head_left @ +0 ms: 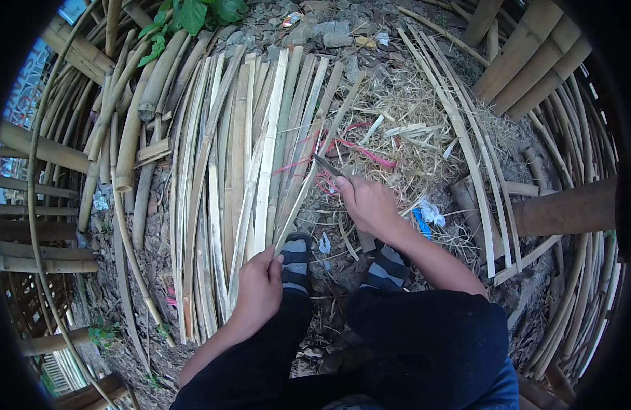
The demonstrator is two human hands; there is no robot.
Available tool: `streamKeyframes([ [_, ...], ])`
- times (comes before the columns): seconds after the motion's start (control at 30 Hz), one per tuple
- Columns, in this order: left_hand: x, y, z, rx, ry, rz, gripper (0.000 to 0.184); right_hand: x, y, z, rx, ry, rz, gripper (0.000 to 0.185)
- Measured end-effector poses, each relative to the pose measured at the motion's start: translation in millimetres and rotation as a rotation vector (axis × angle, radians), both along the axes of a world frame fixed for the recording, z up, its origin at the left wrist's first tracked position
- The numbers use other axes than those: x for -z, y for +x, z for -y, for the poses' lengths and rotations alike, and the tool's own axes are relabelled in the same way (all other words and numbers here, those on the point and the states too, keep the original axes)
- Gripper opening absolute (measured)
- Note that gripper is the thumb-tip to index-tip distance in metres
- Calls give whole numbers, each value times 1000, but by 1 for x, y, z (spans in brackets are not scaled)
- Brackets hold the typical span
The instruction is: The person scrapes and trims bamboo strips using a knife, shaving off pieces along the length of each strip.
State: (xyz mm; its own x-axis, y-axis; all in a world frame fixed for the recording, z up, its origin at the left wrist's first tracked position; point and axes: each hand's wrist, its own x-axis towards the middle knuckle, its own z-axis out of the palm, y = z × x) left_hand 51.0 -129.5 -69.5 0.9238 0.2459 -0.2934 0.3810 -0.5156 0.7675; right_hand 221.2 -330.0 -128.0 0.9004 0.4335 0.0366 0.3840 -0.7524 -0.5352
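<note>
My left hand point(259, 283) is closed around the near end of a long, thin bamboo strip point(338, 120), which slants away from me up and to the right. My right hand point(371, 207) grips a knife point(326, 165), its dark blade angled up-left against or very close to the strip. The handle is mostly covered by my fingers. Beneath the held strip lies a broad row of split bamboo strips point(238, 154), side by side on the ground. Pink-red string point(375, 158) is tangled near the blade.
Pale bamboo shavings point(424, 102) are heaped at the right, with a few long strips point(465, 137) beyond. Bamboo poles point(151, 89) crowd the left, and thick bamboo posts point(568, 208) stand at the right. My sandalled feet point(383, 270) are close below the knife. A blue wrapper point(420, 222) lies nearby.
</note>
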Motion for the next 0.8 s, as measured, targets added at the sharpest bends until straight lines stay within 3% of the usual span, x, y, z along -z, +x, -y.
streamKeyframes([
  [0.1, -6, 2, 3, 1, 95, 52, 10, -2, -55, -22, -279, 105, 51, 51],
  [0.2, -5, 1, 0, 68, 199, 122, 11, -10, -83, -36, -372, 117, 135, 46],
  [0.43, -17, 5, 3, 96, 237, 126, 32, -7, -60, -29, -364, 27, 358, 46],
  [0.53, -17, 5, 3, 117, 252, 162, 32, 6, -47, -26, -366, 51, 431, 45],
  [0.63, -19, 4, 3, 107, 264, 188, 33, 12, -36, -22, -276, 68, 469, 45],
  [0.7, -14, -1, 2, 100, 236, 158, 33, 11, -15, -13, -45, -75, 408, 47],
  [0.8, -12, -5, 1, 104, 197, 112, 33, 12, 19, 5, 66, -169, 313, 49],
])
